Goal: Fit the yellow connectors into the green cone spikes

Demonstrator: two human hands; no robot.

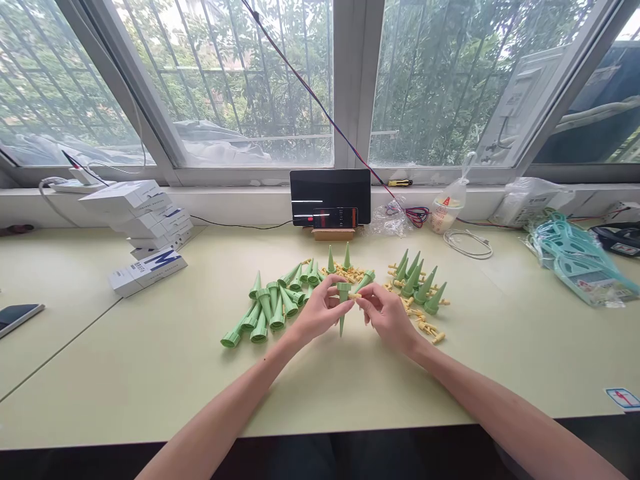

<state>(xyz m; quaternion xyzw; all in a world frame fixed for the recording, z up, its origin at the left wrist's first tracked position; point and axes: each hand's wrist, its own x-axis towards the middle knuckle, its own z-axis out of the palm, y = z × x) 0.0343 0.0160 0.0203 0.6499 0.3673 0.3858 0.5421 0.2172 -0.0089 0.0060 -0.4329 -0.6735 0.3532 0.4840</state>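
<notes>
Between the thumb and fingers of my left hand [321, 309] is a green plastic watering spike [343, 291], its pointed end downward. My right hand [390, 316] pinches a small yellow valve piece [354, 296] against the side of the spike's collar; how far it sits in the collar I cannot tell. A pile of loose green spikes [273, 300] lies left of my hands. Behind them are many small yellow pieces [350, 272]. To the right, several green spikes [424, 288] stand point up, with yellow pieces at their bases, and more loose yellow pieces [430, 329] lie near my right wrist.
A tablet [330, 190] and a phone [336, 218] lean on a stand at the back. White boxes [145, 213] are stacked at left. A bagged cup [445, 212], a coiled white cable [469, 245] and packaged turquoise plastic items [575, 257] are at right.
</notes>
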